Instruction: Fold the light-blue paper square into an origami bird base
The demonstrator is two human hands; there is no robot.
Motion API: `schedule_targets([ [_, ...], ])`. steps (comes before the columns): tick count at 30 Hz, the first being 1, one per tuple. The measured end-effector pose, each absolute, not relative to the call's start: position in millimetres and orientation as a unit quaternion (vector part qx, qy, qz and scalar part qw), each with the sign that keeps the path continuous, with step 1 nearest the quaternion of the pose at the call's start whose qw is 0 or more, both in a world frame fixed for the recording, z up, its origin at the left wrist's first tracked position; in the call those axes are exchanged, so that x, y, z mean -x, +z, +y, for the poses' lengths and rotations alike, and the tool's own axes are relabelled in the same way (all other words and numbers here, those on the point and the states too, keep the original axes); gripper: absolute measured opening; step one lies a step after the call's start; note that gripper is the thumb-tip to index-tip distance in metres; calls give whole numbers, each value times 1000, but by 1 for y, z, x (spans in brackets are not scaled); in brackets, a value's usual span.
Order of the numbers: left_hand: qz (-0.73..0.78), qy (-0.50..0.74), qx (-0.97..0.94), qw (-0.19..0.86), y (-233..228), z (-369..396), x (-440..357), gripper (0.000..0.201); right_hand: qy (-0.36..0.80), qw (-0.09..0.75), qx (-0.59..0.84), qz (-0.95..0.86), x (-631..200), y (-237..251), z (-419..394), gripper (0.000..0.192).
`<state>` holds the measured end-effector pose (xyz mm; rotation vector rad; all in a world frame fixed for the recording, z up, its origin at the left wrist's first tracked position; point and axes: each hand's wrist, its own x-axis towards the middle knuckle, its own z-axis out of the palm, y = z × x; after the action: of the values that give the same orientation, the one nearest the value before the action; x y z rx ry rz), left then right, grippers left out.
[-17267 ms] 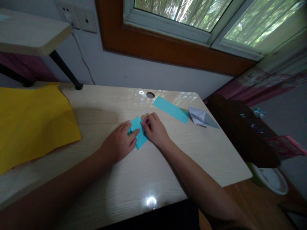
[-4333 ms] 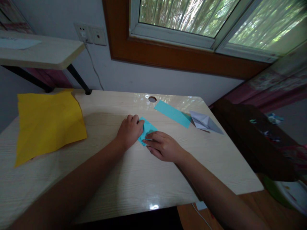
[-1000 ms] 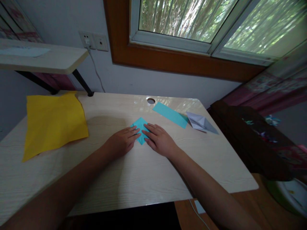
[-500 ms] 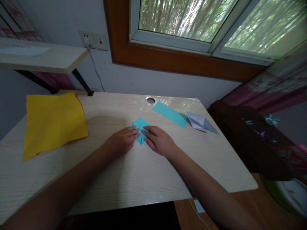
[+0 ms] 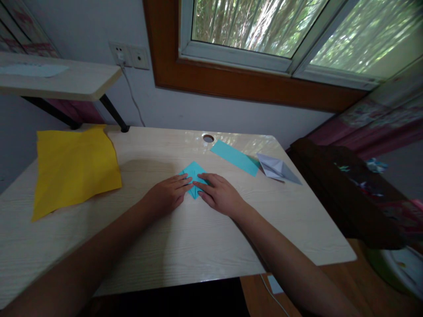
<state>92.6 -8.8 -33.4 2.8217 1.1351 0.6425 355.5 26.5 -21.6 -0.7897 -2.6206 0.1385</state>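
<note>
A small folded sheet of blue origami paper (image 5: 194, 167) lies flat on the table as a diamond, with creases near its middle and one point towards me. My left hand (image 5: 167, 193) rests on its left side, fingers stretched out and pressing down. From the right, my right hand (image 5: 220, 193) lies over the other side with its fingers spread, one fingertip close to the centre line. Both hands are open and touch the paper without gripping it. The fingers cover parts of its left and right corners.
A blue paper strip (image 5: 235, 157) and a folded white paper piece (image 5: 277, 168) lie to the right on the wooden table (image 5: 198, 246). A large yellow sheet (image 5: 77, 169) lies left, near a raised shelf (image 5: 82, 79). A round cable hole (image 5: 208, 138) is at the back.
A finger of my right hand has slid slightly left towards the middle of the blue paper. My left hand and the paper look the same.
</note>
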Motion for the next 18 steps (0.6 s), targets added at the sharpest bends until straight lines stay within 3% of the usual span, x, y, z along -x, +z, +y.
schedule_targets([
  [18,355,211,-910,27,-29,-9,-88,44,69,211,270,-937,-357,-21,28,39],
])
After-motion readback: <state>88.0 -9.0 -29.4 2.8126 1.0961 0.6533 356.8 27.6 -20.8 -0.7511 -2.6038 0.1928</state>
